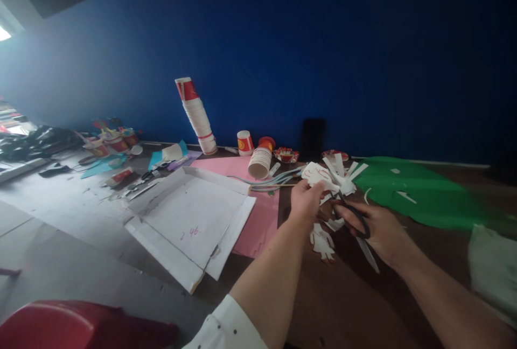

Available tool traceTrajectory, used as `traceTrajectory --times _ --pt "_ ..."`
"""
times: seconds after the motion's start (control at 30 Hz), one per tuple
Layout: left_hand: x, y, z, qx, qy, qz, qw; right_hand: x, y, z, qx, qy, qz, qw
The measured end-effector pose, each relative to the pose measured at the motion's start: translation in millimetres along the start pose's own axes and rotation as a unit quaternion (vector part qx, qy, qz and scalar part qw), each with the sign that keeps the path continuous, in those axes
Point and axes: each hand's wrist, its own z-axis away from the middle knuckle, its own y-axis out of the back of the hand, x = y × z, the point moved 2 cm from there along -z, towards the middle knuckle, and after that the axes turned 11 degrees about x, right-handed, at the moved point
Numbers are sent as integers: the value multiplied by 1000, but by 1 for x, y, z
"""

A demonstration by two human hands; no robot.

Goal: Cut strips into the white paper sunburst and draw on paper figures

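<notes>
My left hand [307, 199] pinches a white paper piece [317, 173] with red lines drawn on it. Black-handled scissors [361, 221] are in my right hand [385, 233], with their blades at the right edge of that paper. Under my right hand a pale metal blade [368, 256] shows; whether it is a separate tool I cannot tell. White cut-out shapes [322, 242] with reddish edges lie on the dark table just below my left hand. Beyond the scissors sits a cup cut into white strips [345, 181].
A shallow white cardboard box [204, 206] rests partly on pink paper [264, 220] at left. Behind stand a tall leaning cup stack [197, 117] and a single cup [244, 143]; another stack [259, 163] lies sideways. Green sheet [420, 193] lies right; a red stool [60, 325] is lower left.
</notes>
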Motion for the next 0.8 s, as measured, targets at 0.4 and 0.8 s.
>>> traceTrajectory --times 0.4,0.8 --pt "6 0 4 24 -4 -15 1000 -6 -3 1 -1 1 -5 1000" --pt "1 2 7 -18 -2 -43 999 -6 -3 2 -20 21 6 1000"
